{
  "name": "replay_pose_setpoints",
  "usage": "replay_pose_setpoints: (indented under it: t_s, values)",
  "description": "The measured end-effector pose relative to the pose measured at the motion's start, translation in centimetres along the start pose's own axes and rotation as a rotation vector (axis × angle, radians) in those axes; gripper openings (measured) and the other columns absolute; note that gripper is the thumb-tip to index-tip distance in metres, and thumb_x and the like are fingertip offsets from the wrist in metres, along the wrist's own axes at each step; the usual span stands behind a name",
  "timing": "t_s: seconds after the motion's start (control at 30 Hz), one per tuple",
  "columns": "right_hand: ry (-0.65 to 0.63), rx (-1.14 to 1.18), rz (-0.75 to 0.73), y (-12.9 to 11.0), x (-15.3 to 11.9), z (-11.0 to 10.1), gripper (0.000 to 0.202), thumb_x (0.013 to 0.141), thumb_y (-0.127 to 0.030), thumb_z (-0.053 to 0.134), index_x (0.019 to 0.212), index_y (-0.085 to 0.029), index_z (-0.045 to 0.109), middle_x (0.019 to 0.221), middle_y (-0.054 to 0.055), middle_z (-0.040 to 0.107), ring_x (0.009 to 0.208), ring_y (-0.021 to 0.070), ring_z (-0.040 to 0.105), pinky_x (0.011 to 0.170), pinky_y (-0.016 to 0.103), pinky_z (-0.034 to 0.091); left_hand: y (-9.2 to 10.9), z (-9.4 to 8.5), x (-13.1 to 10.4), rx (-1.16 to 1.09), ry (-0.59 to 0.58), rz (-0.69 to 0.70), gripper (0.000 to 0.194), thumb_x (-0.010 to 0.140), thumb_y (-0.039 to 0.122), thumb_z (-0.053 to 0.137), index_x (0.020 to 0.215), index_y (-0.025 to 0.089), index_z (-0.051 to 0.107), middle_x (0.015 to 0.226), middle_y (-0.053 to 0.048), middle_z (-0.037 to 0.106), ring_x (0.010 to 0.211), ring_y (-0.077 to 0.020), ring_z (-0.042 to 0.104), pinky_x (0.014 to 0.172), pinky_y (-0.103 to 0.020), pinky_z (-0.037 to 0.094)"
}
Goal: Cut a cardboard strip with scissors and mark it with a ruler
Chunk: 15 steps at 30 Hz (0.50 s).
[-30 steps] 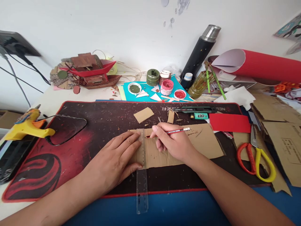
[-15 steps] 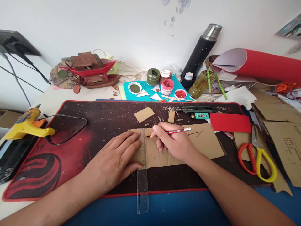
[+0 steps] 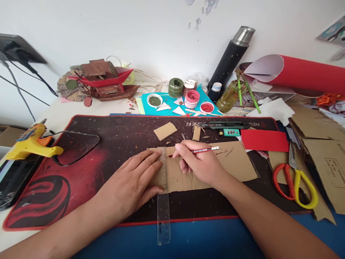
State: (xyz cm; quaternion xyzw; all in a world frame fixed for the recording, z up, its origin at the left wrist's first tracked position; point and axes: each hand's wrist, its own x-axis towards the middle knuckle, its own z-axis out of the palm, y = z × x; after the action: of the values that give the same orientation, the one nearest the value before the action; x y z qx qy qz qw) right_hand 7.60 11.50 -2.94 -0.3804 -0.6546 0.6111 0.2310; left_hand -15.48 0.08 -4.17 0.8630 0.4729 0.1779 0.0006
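A brown cardboard sheet (image 3: 234,165) lies on the dark mat (image 3: 113,144). Across its left part runs a clear ruler (image 3: 164,216), whose lower end sticks out past the mat's front edge. My left hand (image 3: 134,180) rests flat on the cardboard, fingers spread, its fingertips and thumb at the ruler's left edge. Just right of the ruler, my right hand (image 3: 195,158) is closed around a red and black pencil (image 3: 202,150). The pencil's tip points left, close to the ruler's right edge; whether it touches the cardboard I cannot tell.
Scissors (image 3: 295,180) and cardboard scraps (image 3: 326,158) lie at right. A yellow glue gun (image 3: 35,145) is at left. Behind the mat stand model boats (image 3: 105,81), paint jars (image 3: 175,88) and a black flask (image 3: 229,57). A cutter (image 3: 226,125) and red card (image 3: 264,140) lie beyond the cardboard.
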Motion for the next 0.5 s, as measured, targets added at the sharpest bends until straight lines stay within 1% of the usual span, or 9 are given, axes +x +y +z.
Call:
replay_pose_setpoints:
  t_s: [0.33, 0.5]
  values:
    - [-0.001, 0.007, -0.012, 0.01, 0.04, -0.02, 0.041, 0.111, -0.054, 0.057, 0.089, -0.021, 0.071, 0.06, -0.004, 0.063, 0.052, 0.0128, 0.062, 0.051, 0.025, 0.048, 0.04, 0.12, -0.1, 0.01, 0.0, -0.012, 0.054, 0.112, 0.053, 0.056, 0.144, 0.01, 0.059, 0.152, -0.02, 0.067, 0.147, -0.0384, 0.058, 0.116, -0.055, 0.057]
    - [0.004, 0.011, -0.038, 0.07, -0.01, 0.05, 0.042, 0.11, -0.054, 0.057, 0.088, -0.021, 0.071, 0.059, -0.004, 0.063, 0.05, 0.0122, 0.061, 0.049, 0.024, 0.047, -0.03, 0.16, -0.14, 0.019, -0.006, -0.001, 0.054, 0.112, 0.052, 0.056, 0.143, 0.008, 0.06, 0.151, -0.022, 0.067, 0.146, -0.039, 0.059, 0.114, -0.056, 0.058]
